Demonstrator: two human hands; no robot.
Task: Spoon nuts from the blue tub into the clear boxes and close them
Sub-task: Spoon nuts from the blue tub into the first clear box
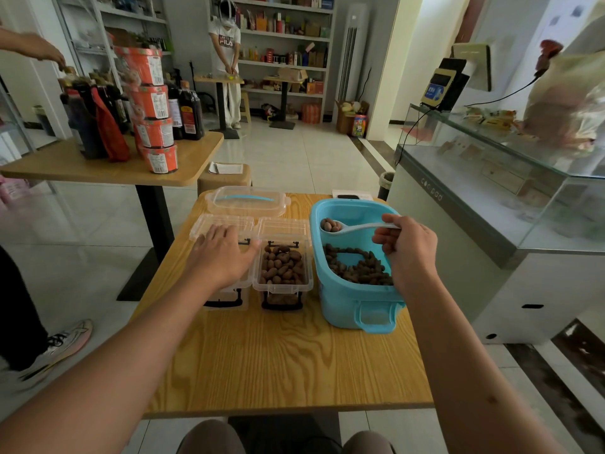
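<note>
Pinching a white spoon [357, 227] loaded with nuts above the blue tub [343, 290], right hand [409, 247] curled on its handle; left hand [226, 253] lay flat, fingers spread, on left clear box [229, 290]; right clear box [283, 273] sat open, nearly full.

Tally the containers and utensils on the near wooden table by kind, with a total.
Clear boxes with hinged lids open: 2 (left clear box, right clear box)
Blue tub: 1
Clear tub lid with blue handle: 1
White spoon, held by the right hand: 1
Total: 5
</note>
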